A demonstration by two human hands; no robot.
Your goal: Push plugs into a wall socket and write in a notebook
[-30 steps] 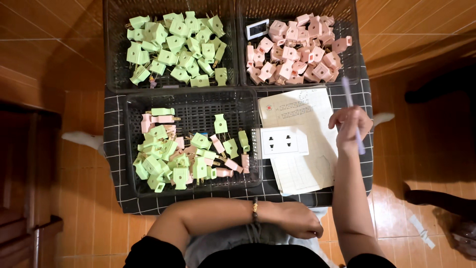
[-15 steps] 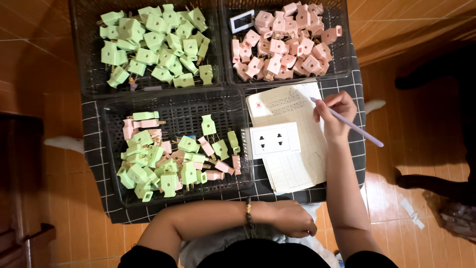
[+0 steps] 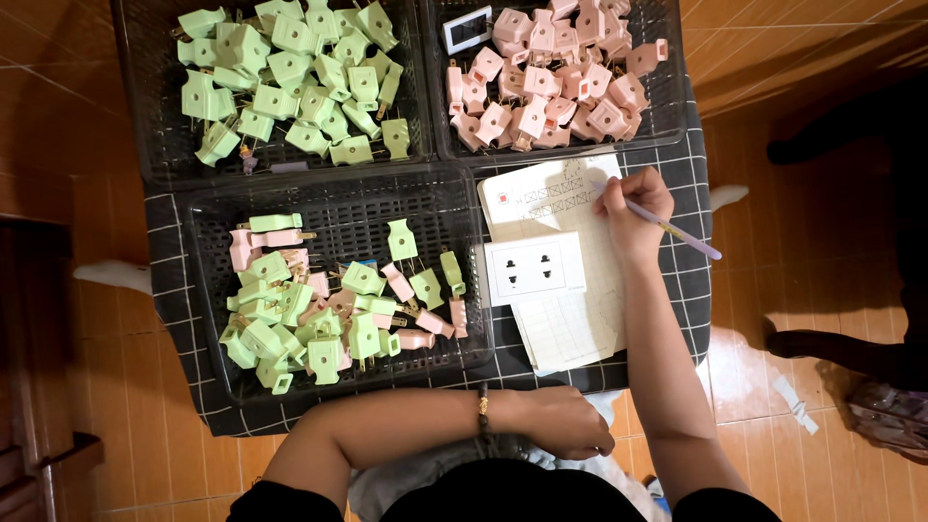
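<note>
Right hand [image 3: 633,208]: fingers closed around a slim lilac pen [image 3: 674,229], tip on the white gridded paper sheet [image 3: 561,198] at the tabletop's three o'clock; barrel trails toward four o'clock. White wall-socket plate [image 3: 534,269] lies on the sheet, just beside. Left hand [image 3: 565,422]: loosely curled, holding nothing, at six o'clock, near black mesh tray [image 3: 454,193] of green and pink plugs.

A small white-framed dark screen [image 3: 467,28] lies in the pink plugs' basket [image 3: 677,106].
</note>
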